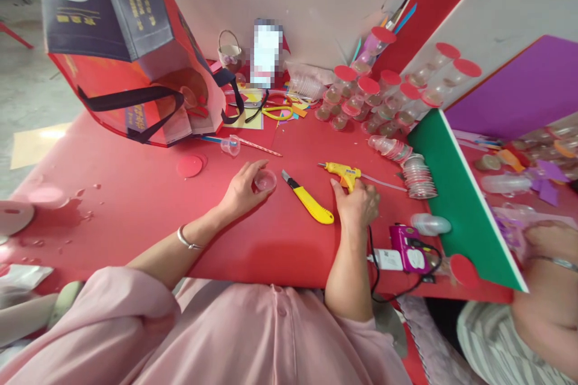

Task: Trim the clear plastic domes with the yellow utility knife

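Observation:
My left hand [245, 190] is closed around the side of a small clear plastic cup [265, 181], just above the red table. My right hand [357, 203] has its fingers wrapped on the handle of a yellow glue gun [343, 174], whose nozzle points left. A clear glue stick [383, 182] extends from the back of the gun. Between my hands lies a yellow utility knife [311, 201] with its blade out, toward the upper left. Red discs [189, 166] rest on the table left of my left hand.
Clear cups with red discs [356, 96] stand clustered at the back right. Nested cups [419, 175] lie by a green divider [469, 198]. A purple power strip [409, 248] with a black cable sits near my right forearm. A large bag [135, 72] leans at left. Another person's arm [551, 277] is at right.

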Demonstrator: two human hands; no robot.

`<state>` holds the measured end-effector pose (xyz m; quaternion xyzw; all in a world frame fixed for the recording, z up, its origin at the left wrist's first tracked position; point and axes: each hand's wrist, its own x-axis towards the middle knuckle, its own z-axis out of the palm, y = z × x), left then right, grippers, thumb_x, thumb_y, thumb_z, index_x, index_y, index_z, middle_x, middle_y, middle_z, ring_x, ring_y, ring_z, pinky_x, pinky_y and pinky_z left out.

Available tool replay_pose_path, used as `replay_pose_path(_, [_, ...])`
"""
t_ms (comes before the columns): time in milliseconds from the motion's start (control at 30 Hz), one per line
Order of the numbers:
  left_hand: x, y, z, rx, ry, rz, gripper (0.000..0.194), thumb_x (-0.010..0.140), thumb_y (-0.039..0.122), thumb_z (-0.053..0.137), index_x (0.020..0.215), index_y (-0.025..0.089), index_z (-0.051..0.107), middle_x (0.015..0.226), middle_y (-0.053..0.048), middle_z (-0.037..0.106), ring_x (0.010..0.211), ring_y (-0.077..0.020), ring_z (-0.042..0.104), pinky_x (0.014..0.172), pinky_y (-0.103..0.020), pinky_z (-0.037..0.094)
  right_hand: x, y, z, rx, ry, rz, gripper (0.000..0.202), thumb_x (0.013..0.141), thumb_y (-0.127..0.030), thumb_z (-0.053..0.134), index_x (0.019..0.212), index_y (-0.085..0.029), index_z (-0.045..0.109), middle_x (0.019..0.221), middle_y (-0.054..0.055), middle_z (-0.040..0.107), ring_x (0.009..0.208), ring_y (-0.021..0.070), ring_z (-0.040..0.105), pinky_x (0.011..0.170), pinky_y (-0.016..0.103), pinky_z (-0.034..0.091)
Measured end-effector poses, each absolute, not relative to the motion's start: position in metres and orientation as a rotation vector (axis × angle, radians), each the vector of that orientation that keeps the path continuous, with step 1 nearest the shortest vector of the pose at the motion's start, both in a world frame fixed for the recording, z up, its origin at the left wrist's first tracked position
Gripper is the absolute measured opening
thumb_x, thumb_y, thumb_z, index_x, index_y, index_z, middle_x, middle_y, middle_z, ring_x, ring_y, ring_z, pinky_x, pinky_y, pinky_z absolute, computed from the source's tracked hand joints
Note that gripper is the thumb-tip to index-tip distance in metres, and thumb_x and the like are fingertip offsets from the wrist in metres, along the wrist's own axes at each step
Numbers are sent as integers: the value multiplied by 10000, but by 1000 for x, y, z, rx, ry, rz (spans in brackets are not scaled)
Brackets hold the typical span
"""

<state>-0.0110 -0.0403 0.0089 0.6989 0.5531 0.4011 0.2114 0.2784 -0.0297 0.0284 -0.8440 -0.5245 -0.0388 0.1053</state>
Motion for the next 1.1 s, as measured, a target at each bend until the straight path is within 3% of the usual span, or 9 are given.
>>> replay_pose_path(67, [-11, -40, 6, 1983, 1524, 1098, 595, 812, 246, 767, 1376, 223, 578, 1261, -112, 702, 1147, -263, 717, 1024, -403, 594, 280, -30, 26, -2475, -1552, -127, 654, 923, -702, 643, 1221, -130, 752, 1121, 221, 666, 1060, 381, 629, 766, 412, 480])
replay_pose_path(267, [-25, -50, 31, 2067, 1418, 968, 1083, 708, 316, 908, 1630, 251, 345, 1555, -171, 508, 1403, -340, 576, 1150, -466, 539, 286, -33, 25, -2323, -1502, -172, 742, 944, -761, 547, 1190, -102, 781, 1046, 249, 692, 962, 393, 653, 768, 456, 465])
replay_pose_path(333, [-43, -56, 47, 2077, 1483, 931, 885, 774, 389, 869, 1558, 265, 480, 1517, -149, 550, 1314, -314, 638, 1074, -426, 582, 286, -40, 31, -2190, -1484, -229, 725, 968, -738, 531, 1249, -112, 765, 1105, 255, 701, 998, 391, 660, 820, 478, 471])
replay_pose_path(400, [-70, -58, 59, 2065, 1718, 860, 502, 875, 438, 771, 1336, 259, 681, 1367, -113, 654, 1173, -285, 698, 983, -398, 602, 284, -52, 37, -2042, -1536, -254, 678, 995, -698, 528, 1280, -125, 752, 1156, 244, 714, 1065, 382, 664, 876, 476, 479])
replay_pose_path(467, [-104, -56, 64, 2002, 2048, 738, 367, 904, 467, 730, 1188, 235, 750, 1269, -108, 693, 1135, -299, 696, 968, -420, 587, 277, -66, 42, -1904, -1699, -186, 603, 1007, -655, 553, 1253, -146, 760, 1151, 204, 740, 1083, 350, 677, 896, 440, 493])
replay_pose_path(533, [-138, -50, 63, 1880, 2303, 542, 476, 854, 519, 777, 1213, 207, 745, 1298, -134, 681, 1177, -335, 664, 984, -462, 566, 267, -79, 42, -1789, -1925, -84, 554, 1010, -619, 580, 1276, -163, 747, 1159, 169, 759, 1070, 318, 691, 894, 409, 504])
replay_pose_path(633, [-177, -38, 56, 1695, 2399, 323, 637, 822, 585, 788, 1318, 197, 696, 1297, -146, 679, 1082, -303, 670, 962, -466, 553, 254, -93, 37, -1755, -2069, -14, 548, 1024, -590, 577, 1326, -154, 716, 1158, 154, 768, 1053, 305, 698, 893, 399, 507])
replay_pose_path(833, [-198, -22, 48, 1711, 2348, 123, 477, 847, 591, 748, 1122, 202, 710, 1182, -128, 699, 1028, -284, 652, 879, -410, 516, 247, -96, 29, -1811, -2078, 18, 491, 1044, -523, 572, 1328, -146, 709, 1172, 158, 761, 1075, 302, 692, 899, 392, 500])
replay_pose_path(1100, [-193, -24, 46, 1617, 2403, 270, 486, 790, 552, 819, 1070, 194, 646, 977, -63, 706, 842, -219, 583, 759, -332, 445, 241, -97, 29, -1887, -2103, 47, 478, 1015, -491, 632, 1342, -150, 706, 1150, 159, 744, 1061, 293, 678, 896, 388, 493])
